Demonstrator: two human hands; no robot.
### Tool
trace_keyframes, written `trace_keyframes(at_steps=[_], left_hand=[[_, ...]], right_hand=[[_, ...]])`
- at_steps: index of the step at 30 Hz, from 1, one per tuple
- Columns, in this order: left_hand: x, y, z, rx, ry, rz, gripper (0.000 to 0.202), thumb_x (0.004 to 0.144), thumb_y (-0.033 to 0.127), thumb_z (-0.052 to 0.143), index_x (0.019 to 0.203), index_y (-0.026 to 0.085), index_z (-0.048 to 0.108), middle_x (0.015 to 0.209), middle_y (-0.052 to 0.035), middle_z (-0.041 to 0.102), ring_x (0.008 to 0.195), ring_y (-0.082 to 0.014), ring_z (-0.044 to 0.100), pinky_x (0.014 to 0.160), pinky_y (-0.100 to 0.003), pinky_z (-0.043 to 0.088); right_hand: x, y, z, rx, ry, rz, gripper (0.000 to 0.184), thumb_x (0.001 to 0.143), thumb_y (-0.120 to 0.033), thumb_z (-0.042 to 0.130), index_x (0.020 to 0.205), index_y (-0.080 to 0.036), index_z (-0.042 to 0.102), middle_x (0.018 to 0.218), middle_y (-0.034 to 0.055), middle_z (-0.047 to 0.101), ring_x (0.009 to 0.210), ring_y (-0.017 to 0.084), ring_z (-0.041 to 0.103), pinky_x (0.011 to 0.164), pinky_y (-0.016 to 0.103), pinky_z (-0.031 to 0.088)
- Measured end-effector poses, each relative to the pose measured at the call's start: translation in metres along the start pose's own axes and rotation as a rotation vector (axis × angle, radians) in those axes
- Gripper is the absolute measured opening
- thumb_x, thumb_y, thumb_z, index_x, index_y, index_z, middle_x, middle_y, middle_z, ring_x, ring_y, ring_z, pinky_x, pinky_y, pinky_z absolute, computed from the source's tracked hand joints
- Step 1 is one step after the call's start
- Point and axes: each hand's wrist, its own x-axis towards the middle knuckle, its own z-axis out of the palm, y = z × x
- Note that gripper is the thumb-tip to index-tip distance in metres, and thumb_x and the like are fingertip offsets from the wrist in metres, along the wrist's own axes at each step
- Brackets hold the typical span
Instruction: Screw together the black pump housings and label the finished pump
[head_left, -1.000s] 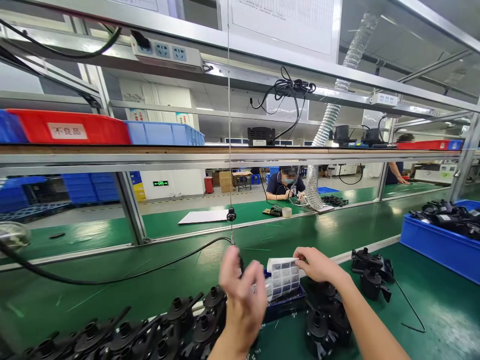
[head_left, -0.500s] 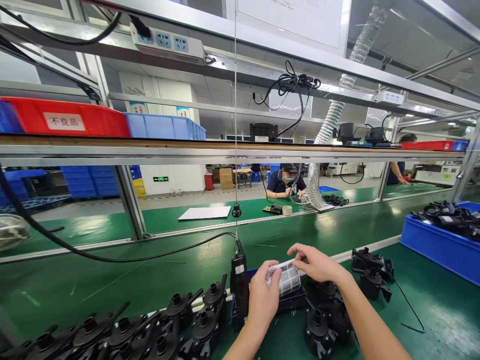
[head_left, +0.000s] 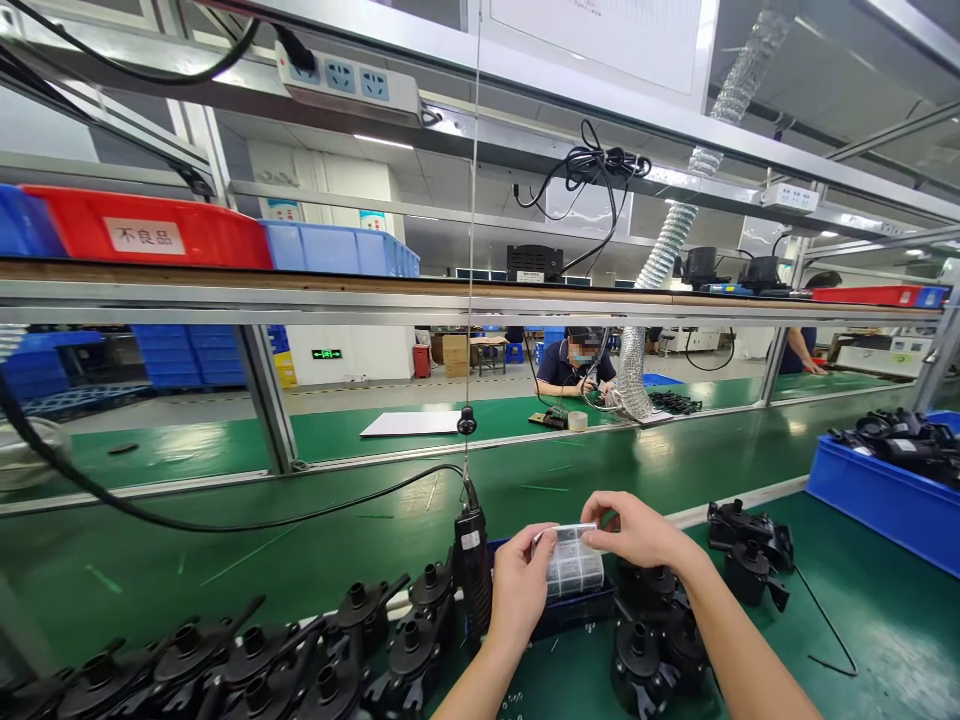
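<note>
A curved sheet of silvery labels (head_left: 575, 567), printed in a grid, is held up between my two hands over a dark blue bin (head_left: 566, 614). My left hand (head_left: 523, 585) pinches its left side between thumb and fingers. At the top right edge, my right hand (head_left: 628, 530) grips it with thumb and bent fingers. Just left of my left hand, a black electric screwdriver (head_left: 472, 570) hangs upright on a cord. Black plastic assemblies (head_left: 639, 650) with round tops stand below my right wrist.
Rows of similar black assemblies (head_left: 255, 655) fill the front left. A blue crate (head_left: 885, 510) heaped with black parts sits at right, near two loose assemblies (head_left: 750, 560) and a bent black rod. A shelf (head_left: 450, 300) crosses overhead. Another person (head_left: 574, 365) works beyond the bench.
The label sheet has turned more upright, its grid facing me. Both hands keep hold of it, the left slightly lower. The whole view has shifted slightly.
</note>
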Motion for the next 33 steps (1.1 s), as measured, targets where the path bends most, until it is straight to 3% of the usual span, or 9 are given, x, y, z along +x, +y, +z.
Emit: trace_keyframes(at_steps=[3, 8, 10, 13, 18, 25, 29, 31, 33], left_hand=[[-0.002, 0.004, 0.001, -0.015, 0.011, -0.01, 0.048, 0.087, 0.061, 0.074, 0.095, 0.014, 0.084, 0.085, -0.0085, 0.078, 0.08, -0.024, 0.068, 0.07, -0.029, 0.049], [-0.004, 0.01, 0.003, -0.022, -0.008, -0.033, 0.041, 0.079, 0.049, 0.084, 0.103, 0.015, 0.081, 0.087, -0.0063, 0.078, 0.077, -0.0217, 0.067, 0.069, -0.027, 0.05], [-0.005, 0.011, 0.003, -0.015, -0.008, -0.026, 0.035, 0.078, 0.045, 0.084, 0.098, 0.016, 0.08, 0.086, -0.0055, 0.077, 0.077, -0.0203, 0.066, 0.069, -0.026, 0.049], [-0.005, 0.011, 0.003, 0.005, 0.01, -0.024, 0.032, 0.082, 0.047, 0.079, 0.084, 0.015, 0.078, 0.076, -0.0043, 0.072, 0.07, -0.018, 0.061, 0.063, -0.025, 0.045], [-0.006, 0.011, 0.004, 0.023, 0.047, -0.041, 0.037, 0.082, 0.052, 0.077, 0.081, 0.015, 0.078, 0.073, -0.0044, 0.071, 0.066, -0.018, 0.059, 0.061, -0.025, 0.043], [-0.006, 0.014, 0.004, 0.043, 0.063, -0.034, 0.041, 0.082, 0.056, 0.077, 0.08, 0.015, 0.077, 0.072, -0.0038, 0.07, 0.066, -0.0176, 0.057, 0.06, -0.025, 0.041], [-0.004, 0.015, 0.002, 0.042, 0.075, -0.028, 0.044, 0.081, 0.059, 0.079, 0.077, 0.015, 0.077, 0.07, -0.0037, 0.07, 0.067, -0.0175, 0.057, 0.062, -0.025, 0.041], [-0.004, 0.013, 0.001, 0.031, 0.073, -0.027, 0.045, 0.081, 0.059, 0.08, 0.076, 0.015, 0.077, 0.069, -0.0038, 0.07, 0.066, -0.0173, 0.057, 0.062, -0.025, 0.041], [-0.003, 0.011, 0.001, 0.005, 0.052, -0.025, 0.045, 0.079, 0.058, 0.082, 0.077, 0.014, 0.077, 0.069, -0.004, 0.07, 0.066, -0.0171, 0.058, 0.061, -0.024, 0.042]], right_hand=[[0.001, -0.001, 0.0, 0.014, 0.014, 0.001, 0.007, 0.09, -0.028, 0.072, 0.091, -0.022, 0.07, 0.102, 0.0041, 0.075, 0.093, 0.024, 0.07, 0.08, 0.032, 0.054], [0.003, 0.001, 0.005, 0.041, 0.014, -0.001, 0.007, 0.088, -0.027, 0.072, 0.088, -0.021, 0.068, 0.083, 0.0005, 0.071, 0.078, 0.02, 0.065, 0.07, 0.03, 0.05], [0.004, 0.003, 0.006, 0.054, 0.011, -0.008, 0.008, 0.087, -0.027, 0.073, 0.087, -0.021, 0.068, 0.081, -0.0002, 0.069, 0.075, 0.019, 0.063, 0.068, 0.029, 0.048], [0.006, 0.004, 0.008, 0.078, 0.006, -0.008, 0.011, 0.085, -0.028, 0.076, 0.087, -0.02, 0.069, 0.08, -0.0002, 0.069, 0.076, 0.019, 0.063, 0.068, 0.029, 0.049], [0.006, 0.004, 0.008, 0.102, 0.013, -0.004, 0.013, 0.084, -0.029, 0.078, 0.085, -0.02, 0.069, 0.078, -0.0002, 0.069, 0.075, 0.019, 0.064, 0.068, 0.029, 0.049], [0.002, -0.005, -0.001, 0.108, 0.035, -0.032, 0.01, 0.087, -0.031, 0.077, 0.087, -0.021, 0.075, 0.086, 0.003, 0.075, 0.082, 0.022, 0.069, 0.076, 0.033, 0.055], [0.001, -0.008, -0.005, 0.121, 0.039, -0.107, 0.014, 0.087, -0.036, 0.082, 0.082, -0.023, 0.081, 0.11, 0.0064, 0.075, 0.096, 0.024, 0.07, 0.085, 0.035, 0.055], [0.002, -0.008, -0.003, 0.137, 0.047, -0.132, 0.015, 0.086, -0.038, 0.083, 0.093, -0.025, 0.083, 0.118, 0.0065, 0.074, 0.103, 0.026, 0.07, 0.091, 0.037, 0.056], [0.004, -0.007, 0.002, 0.147, 0.051, -0.134, 0.027, 0.088, -0.036, 0.081, 0.114, -0.026, 0.081, 0.114, 0.0053, 0.077, 0.104, 0.026, 0.071, 0.097, 0.039, 0.056]])
